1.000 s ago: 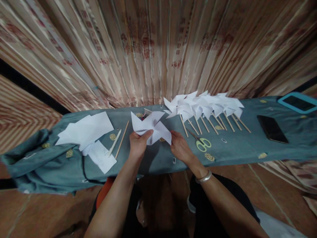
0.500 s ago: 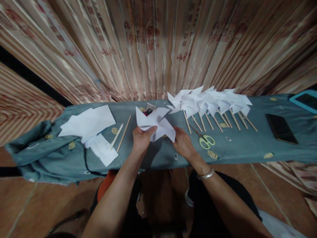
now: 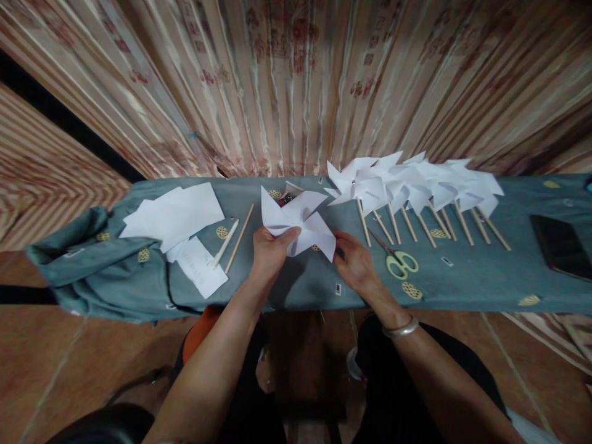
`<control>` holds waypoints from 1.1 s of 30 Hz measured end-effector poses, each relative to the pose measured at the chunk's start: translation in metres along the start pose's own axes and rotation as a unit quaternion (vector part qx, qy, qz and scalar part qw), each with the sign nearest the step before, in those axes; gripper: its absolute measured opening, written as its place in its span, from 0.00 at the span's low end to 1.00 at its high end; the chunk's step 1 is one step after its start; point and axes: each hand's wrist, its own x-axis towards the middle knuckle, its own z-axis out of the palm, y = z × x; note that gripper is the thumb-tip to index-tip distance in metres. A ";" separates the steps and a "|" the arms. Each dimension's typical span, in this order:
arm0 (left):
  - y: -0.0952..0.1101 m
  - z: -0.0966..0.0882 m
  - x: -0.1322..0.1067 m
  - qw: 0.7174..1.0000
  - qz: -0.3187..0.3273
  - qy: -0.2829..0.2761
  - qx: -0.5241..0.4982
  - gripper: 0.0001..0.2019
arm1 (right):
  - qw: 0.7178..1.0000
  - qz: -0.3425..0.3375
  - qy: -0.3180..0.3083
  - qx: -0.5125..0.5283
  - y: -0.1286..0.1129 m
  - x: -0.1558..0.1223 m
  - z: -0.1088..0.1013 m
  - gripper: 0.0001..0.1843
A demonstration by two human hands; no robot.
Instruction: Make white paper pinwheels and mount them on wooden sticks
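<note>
A white paper pinwheel (image 3: 303, 217) with folded blades is held up above the middle of the cloth-covered table. My left hand (image 3: 272, 250) pinches it, thumb lying across the front near the centre and the other fingers behind. At the edge of the right-hand blade, my right hand (image 3: 354, 262) has its fingers curled, with the tips on the paper. No stick shows on this pinwheel. A small dark and red item (image 3: 285, 198) on the table is partly hidden behind the blades.
Several finished pinwheels (image 3: 370, 185) on wooden sticks overlap in a row at the back right. Green-handled scissors (image 3: 401, 264) lie below them, a black phone (image 3: 562, 246) far right. Leftward are paper sheets (image 3: 185, 213), a white pencil-like stick (image 3: 226, 242) and a wooden stick (image 3: 239, 239).
The view has shifted, so the table's things appear spread further right. My right hand has drawn slightly away from the pinwheel's centre along the blade. My left hand keeps its pinch.
</note>
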 end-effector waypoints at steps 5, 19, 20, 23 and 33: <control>-0.002 0.000 0.001 1.000 -0.009 -0.007 0.012 0.13 | 0.996 0.027 0.041 0.070 0.009 0.006 -0.003 0.06; -0.008 0.015 -0.008 0.998 -0.020 -0.035 0.041 0.11 | 0.940 -0.024 0.099 0.326 -0.025 0.015 -0.043 0.09; -0.008 0.017 -0.008 0.998 -0.019 -0.042 0.038 0.11 | 0.948 -0.036 0.093 0.302 -0.030 0.012 -0.043 0.09; -0.010 0.020 -0.011 0.997 -0.020 -0.059 0.039 0.12 | 0.967 -0.052 0.084 0.235 -0.038 0.006 -0.041 0.09; -0.008 0.023 -0.017 0.996 -0.038 -0.081 0.021 0.10 | 0.977 -0.065 0.092 0.182 -0.029 0.006 -0.034 0.02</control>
